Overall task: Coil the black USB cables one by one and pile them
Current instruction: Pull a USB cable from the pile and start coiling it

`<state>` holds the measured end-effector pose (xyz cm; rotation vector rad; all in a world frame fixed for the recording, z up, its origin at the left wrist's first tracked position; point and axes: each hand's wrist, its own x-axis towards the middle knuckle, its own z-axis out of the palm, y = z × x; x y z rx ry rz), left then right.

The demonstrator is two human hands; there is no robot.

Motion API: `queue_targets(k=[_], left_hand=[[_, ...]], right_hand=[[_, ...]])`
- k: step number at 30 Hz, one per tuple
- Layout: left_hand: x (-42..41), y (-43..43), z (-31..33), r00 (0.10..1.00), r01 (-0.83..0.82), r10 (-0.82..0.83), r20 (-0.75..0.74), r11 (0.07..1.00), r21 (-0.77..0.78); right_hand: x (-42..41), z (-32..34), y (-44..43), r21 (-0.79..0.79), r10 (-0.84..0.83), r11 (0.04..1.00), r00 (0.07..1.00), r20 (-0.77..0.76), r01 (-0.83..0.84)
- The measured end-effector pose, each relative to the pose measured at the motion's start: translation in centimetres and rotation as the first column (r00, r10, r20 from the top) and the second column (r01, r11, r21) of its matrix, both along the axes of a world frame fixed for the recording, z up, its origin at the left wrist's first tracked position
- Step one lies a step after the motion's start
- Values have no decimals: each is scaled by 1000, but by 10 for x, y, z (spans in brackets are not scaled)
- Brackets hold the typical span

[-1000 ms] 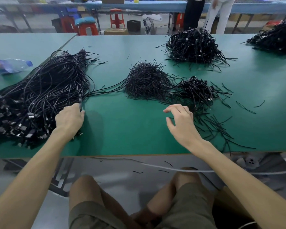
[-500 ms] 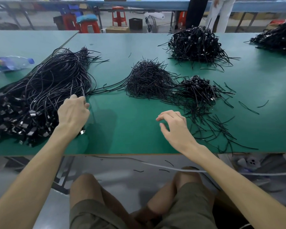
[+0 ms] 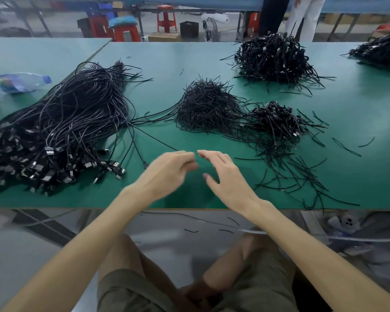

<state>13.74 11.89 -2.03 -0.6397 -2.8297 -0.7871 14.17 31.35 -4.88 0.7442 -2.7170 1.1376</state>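
A big bundle of uncoiled black USB cables [image 3: 61,122] lies on the left of the green table [image 3: 358,104], plugs toward me. One thin black cable [image 3: 155,138] runs from that bundle to the fingertips of my left hand [image 3: 167,172], which pinches its end over the table's front middle. My right hand [image 3: 225,174] hovers just right of it with fingers spread, holding nothing, its fingertips almost touching the left ones. A small pile of coiled cables [image 3: 277,120] sits to the right, a larger coiled pile [image 3: 273,57] behind it.
A heap of short black ties [image 3: 207,106] lies mid-table, with loose ties [image 3: 297,176] scattered at the front right. Another cable pile [image 3: 381,50] is at the far right. A plastic bottle [image 3: 18,82] lies far left. Two people stand beyond the table.
My left hand left the bundle's edge and moved right to the table's middle, drawing one cable out with it. My right hand shifted slightly left to meet it.
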Motion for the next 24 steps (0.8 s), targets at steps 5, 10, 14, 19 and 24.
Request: queue_targets(k=[5,10,14,19,24], left_hand=[[2,25,-6,992,55,-80,99,971,234],[12,24,-7,974,115,-156,163,965,234],[13,15,-2,944,105,-197,263,939,327],[15,1,3,814,-38,-446,372,597,801],[16,5,-5,717,-157,-583,382,400,903]], right_hand=[[1,2,-1,-146,36,989,996,85,-23],[7,-1,10,-50,66,997,998,20,-65],[13,-7,19,170,102,982,985,-142,-77],[27,4,25,123,49,992,937,-346,-6],[34,14,24,58,25,998,936,-351,-5]])
